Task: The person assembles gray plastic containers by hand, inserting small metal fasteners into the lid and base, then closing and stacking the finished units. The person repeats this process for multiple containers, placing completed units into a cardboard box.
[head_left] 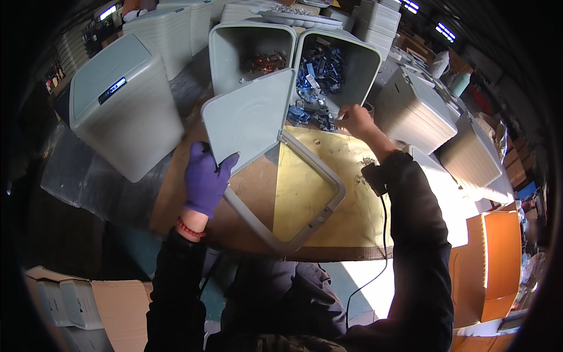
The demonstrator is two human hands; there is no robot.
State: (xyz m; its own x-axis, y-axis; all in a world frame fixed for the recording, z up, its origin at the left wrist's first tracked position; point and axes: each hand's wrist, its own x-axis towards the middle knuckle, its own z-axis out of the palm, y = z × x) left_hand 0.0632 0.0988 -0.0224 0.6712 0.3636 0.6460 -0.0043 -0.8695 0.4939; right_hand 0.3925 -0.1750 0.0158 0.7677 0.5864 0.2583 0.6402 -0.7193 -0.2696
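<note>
My left hand (206, 179), in a purple glove, grips the lower edge of a pale grey-green lid panel (249, 120), thumb on its face. The panel stands tilted up from a grey rectangular lid frame (314, 158), which lies on the table and meets the panel at a corner near the bins. My bare right hand (358, 121) reaches to the mouth of a grey bin (369, 58), its fingertips pinched together. Whatever they hold is too small to make out. Small blue and dark parts (319, 73) fill part of this bin and spill out beside my fingers.
A second tipped bin (220, 44) holds small orange-brown parts (267, 61). A lidded bin (129, 105) stands at left, and stacked bins (413, 108) at right. Yellow sheeting (363, 214) covers part of the table. A black cable (385, 234) hangs near my right forearm.
</note>
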